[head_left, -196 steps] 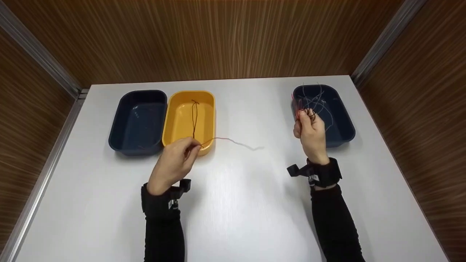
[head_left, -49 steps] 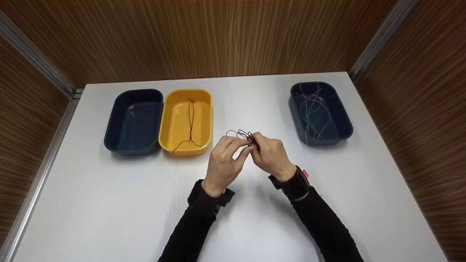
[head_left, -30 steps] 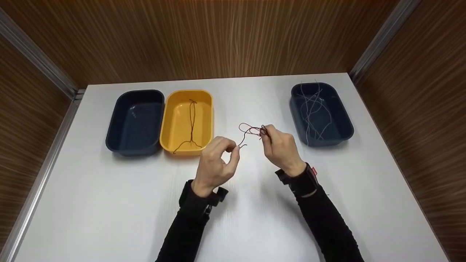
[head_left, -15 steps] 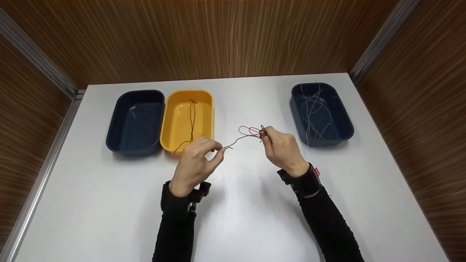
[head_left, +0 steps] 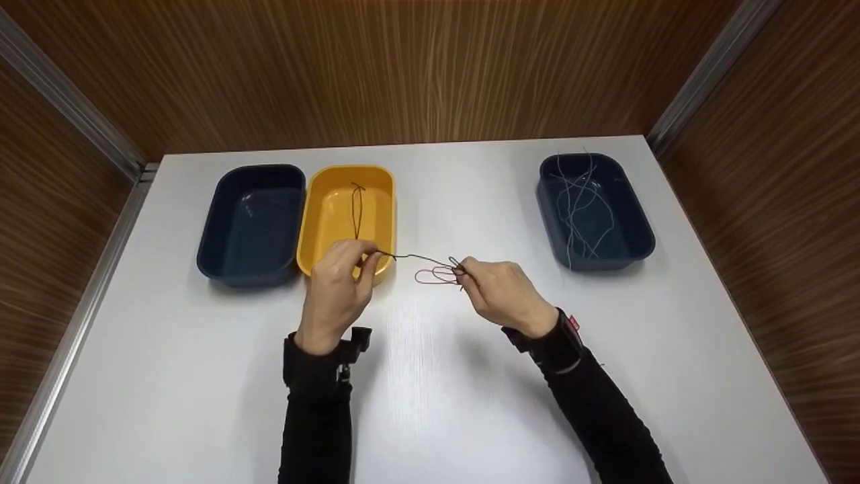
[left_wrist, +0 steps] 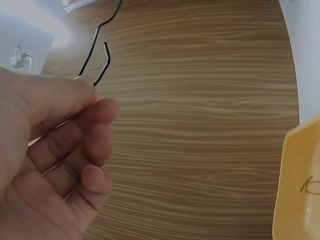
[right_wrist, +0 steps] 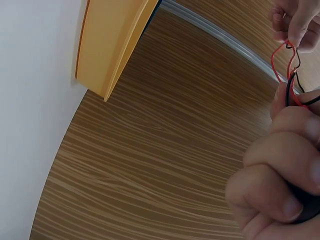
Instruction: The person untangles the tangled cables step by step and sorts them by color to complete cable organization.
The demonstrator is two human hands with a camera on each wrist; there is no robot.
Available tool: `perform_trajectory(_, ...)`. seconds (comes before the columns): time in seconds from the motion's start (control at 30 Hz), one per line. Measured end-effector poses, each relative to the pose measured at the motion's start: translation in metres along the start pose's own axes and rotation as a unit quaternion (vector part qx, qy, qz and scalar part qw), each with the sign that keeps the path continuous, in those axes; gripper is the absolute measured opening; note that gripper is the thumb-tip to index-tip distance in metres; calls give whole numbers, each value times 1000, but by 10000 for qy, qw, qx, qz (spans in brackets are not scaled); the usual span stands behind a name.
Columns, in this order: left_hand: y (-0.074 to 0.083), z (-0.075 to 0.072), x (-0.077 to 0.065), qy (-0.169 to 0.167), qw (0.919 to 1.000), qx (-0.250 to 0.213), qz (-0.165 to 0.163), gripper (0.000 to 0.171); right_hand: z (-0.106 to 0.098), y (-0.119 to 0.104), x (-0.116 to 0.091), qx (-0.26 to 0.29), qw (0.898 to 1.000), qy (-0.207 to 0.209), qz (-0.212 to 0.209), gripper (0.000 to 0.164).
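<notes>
Over the front of the yellow bin (head_left: pixel 306 232), my left hand (head_left: pixel 329 296) pinches a black wire (head_left: pixel 424 258) between thumb and forefinger. A short bent wire end (left_wrist: pixel 107 59) sticks out past the pinch in the left wrist view. The black wire stretches right to my right hand (head_left: pixel 507 294), whose curled fingers grip a small bundle of red and black wires. Red wire (head_left: pixel 424 281) loops out of that grip toward the left, above the white table. The right wrist view shows the red loop (right_wrist: pixel 273 62) beside black strands; the rest of the bundle is hidden in the fist.
A twisted dark wire (head_left: pixel 359 202) lies in the yellow bin, partly behind the left hand. A dark blue bin (head_left: pixel 203 259) stands against its left side. Another dark blue bin (head_left: pixel 645 252) at the right holds several thin grey wires (head_left: pixel 571 202). Wood-grain panels (head_left: pixel 430 74) surround the table.
The right hand came from the right bin to the middle with its bundle. From it the left hand drew a black wire leftward. Lately both hands shifted left, the left one over the yellow bin.
</notes>
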State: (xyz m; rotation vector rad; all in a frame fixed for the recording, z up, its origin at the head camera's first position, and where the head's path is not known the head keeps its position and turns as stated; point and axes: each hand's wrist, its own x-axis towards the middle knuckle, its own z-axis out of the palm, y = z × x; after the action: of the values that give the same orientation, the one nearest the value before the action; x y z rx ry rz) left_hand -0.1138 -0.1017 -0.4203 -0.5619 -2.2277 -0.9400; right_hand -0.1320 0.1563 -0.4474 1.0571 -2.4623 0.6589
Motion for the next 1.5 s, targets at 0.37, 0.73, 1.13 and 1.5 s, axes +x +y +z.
perform_trajectory(0.37, -14, 1, -1, 404, 9979, 272, -423, 6, -1, -13, -1, 546, 9952, -809, -52, 20)
perform_trajectory(0.73, -27, 8, -4, 417, 9960, 505, -602, 4, -10, -13, -1, 694, 9910, -1144, -49, 20)
perform_trajectory(1.13, -35, 11, -5, 515, 9941, 526, -801, 6, -20, -9, -2, 695, 9894, -1275, 61, 21)
perform_trajectory(1.5, -37, 10, -4, 516, 9936, 573, -821, 7, -28, 0, -4, 692, 9904, -1195, -17, 20)
